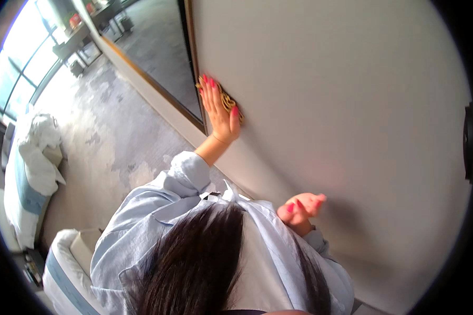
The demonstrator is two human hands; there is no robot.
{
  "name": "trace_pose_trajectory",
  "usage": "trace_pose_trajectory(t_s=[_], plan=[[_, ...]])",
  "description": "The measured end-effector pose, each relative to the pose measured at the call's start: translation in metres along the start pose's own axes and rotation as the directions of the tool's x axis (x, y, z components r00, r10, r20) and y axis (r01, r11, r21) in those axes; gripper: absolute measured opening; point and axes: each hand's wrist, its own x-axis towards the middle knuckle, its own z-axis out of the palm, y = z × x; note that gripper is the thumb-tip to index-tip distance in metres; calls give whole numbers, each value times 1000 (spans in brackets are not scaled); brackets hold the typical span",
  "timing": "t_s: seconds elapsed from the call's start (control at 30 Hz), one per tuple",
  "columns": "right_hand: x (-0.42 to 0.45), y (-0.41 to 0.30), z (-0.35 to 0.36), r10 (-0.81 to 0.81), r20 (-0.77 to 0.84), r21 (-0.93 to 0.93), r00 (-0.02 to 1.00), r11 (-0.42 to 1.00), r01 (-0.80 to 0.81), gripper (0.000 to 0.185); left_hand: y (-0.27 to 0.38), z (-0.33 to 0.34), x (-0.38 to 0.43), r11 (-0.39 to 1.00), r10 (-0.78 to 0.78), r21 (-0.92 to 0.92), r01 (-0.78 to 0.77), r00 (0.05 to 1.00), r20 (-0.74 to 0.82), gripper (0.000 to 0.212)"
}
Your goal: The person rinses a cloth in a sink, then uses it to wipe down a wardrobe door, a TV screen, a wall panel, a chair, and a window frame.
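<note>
My left hand [220, 112] lies against the pale wall [331, 86], fingers stretched along the edge of a framed mirror [155, 47]. Under its palm and thumb is a bunched gold-and-black patterned piece [228, 101], held to the wall. Most of that piece is hidden by the hand, and whether it is cloth or cord I cannot tell. In front of my chest, my right hand [301, 208] is raised near the wall, slightly blurred. Its fingers are loosely bent and apart, with nothing visible in them.
Patchy grey carpet [102, 118] runs along the wall's foot. On the left stand a bed [31, 197] with rumpled white linen and another bed [63, 267] with a blue band. A desk [77, 39] stands near large windows [19, 67]. At far right a dark object [468, 143] juts out.
</note>
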Motion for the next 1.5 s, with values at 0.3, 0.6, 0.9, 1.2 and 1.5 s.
trace_pose_trajectory(t_s=[0.3,0.6,0.9,1.2,1.5], plan=[[-5,-30,68,195,571,377,798,801,-465,27,13,42,-111,378,-916,-405,833,400,-32,62],[2,-43,98,192,852,286,487,608,-741,32,-80,-53,-131,-388,-874,-849,359,-435,216,38],[18,-90,177,236,914,183,330,486,-855,27,-255,-68,-104,376,-924,-534,757,350,-154,43],[-10,-104,215,404,909,-13,105,280,-960,23,-267,-40,-127,710,-646,516,479,734,209,57],[9,-120,273,307,951,-80,37,360,-930,20,-302,-32,-87,971,-218,238,21,486,846,30]])
